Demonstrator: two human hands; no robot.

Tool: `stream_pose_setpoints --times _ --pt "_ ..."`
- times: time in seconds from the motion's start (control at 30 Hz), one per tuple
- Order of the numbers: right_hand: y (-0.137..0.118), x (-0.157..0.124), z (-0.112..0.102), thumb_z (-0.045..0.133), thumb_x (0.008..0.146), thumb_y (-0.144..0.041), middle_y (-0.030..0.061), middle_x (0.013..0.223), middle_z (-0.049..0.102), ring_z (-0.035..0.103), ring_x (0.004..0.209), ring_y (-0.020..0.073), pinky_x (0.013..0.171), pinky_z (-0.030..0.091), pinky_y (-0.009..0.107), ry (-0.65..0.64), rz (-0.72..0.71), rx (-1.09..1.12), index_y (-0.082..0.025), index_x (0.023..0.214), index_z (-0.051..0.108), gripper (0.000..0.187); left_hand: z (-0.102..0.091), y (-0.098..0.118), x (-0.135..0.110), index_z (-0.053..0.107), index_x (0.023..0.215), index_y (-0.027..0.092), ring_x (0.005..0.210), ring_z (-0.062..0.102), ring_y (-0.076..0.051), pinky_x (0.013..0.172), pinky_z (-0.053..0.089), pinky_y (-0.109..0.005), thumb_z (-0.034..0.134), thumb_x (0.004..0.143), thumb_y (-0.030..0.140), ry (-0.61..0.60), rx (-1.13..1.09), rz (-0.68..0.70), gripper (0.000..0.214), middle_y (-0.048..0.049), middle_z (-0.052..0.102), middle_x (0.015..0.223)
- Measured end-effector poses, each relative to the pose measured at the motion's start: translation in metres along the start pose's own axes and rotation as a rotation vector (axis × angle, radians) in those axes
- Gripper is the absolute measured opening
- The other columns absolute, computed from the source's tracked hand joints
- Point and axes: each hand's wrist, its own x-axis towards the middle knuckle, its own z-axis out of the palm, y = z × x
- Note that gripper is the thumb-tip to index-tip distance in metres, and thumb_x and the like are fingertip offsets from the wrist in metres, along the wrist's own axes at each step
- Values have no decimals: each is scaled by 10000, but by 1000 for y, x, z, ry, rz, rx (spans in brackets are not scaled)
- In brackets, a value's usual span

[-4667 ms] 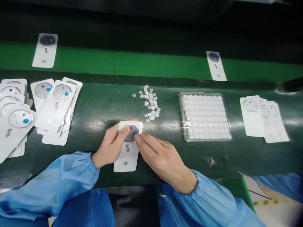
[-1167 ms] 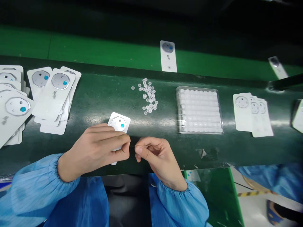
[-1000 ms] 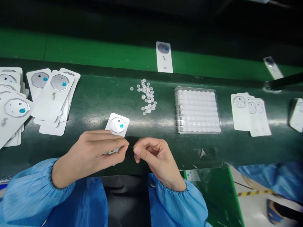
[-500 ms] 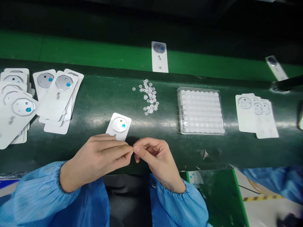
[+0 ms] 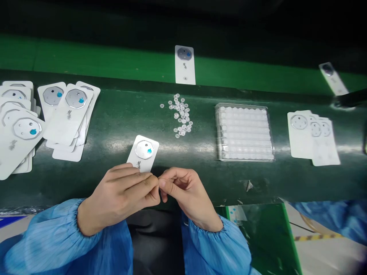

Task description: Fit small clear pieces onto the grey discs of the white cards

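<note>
In the head view, my left hand (image 5: 123,194) is closed, its thumb and fingertips pressed together. The fingertips of my right hand (image 5: 186,193) meet them in a pinch. Whatever sits between the two pinches is too small and hidden to make out. Just behind my left fingers lies a white card (image 5: 143,152) with a silver octagon and a blue dot; the fingers cover its lower end. Beyond it is a loose scatter of small clear round caps (image 5: 183,114) on the dark green table (image 5: 126,110).
Stacks of similar cards (image 5: 67,118) lie on the left, and more cards (image 5: 312,137) on the right. A clear tray (image 5: 245,131) holds rows of white pieces. Single cards (image 5: 185,65) rest on a green strip behind. A co-worker's blue sleeve (image 5: 332,219) shows at right.
My left fingers have curled in more, and both hands remain together at the fingertips. The single card on the green strip has moved slightly left.
</note>
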Motion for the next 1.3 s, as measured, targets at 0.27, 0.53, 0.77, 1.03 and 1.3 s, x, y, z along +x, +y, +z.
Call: stream_pose_setpoints --times 0.27,0.53,0.77,1.03,1.3 --pt "-2 0 -2 828 870 -313 -10 636 671 594 525 95 523 490 209 -33 43 45 -194 801 777 147 -18 -13 5 653 815 222 508 530 -105 566 464 -272 679 884 79 4 13 -90 161 56 625 632" --pt "1 4 -9 653 1002 -399 22 756 691 616 602 121 576 528 254 -35 -8 -72 -189 960 760 239 -49 -16 -26 710 805 224 528 589 -98 512 476 -233 732 923 292 12 9 -458 138 49 700 697" --pt "0 31 -17 500 1061 -330 63 979 684 604 713 161 609 503 301 208 -380 -810 -214 1149 681 232 -72 -20 -69 766 1065 320 744 731 -155 704 581 -294 648 975 294 -148 75 -476 151 61 799 984" --pt "11 55 -22 623 1010 -399 89 1116 675 652 795 225 681 575 390 146 -531 -1104 -235 1283 682 324 -74 -11 -67 740 1087 293 977 748 -268 803 576 -403 590 986 310 -144 343 -484 182 3 793 1044" --pt "18 49 -10 655 986 -426 113 1155 724 686 1069 250 952 581 345 195 -669 -1115 -190 1225 689 338 4 -33 4 611 1335 144 1300 540 -533 955 476 -665 591 966 426 -121 390 -183 465 -277 600 1393"
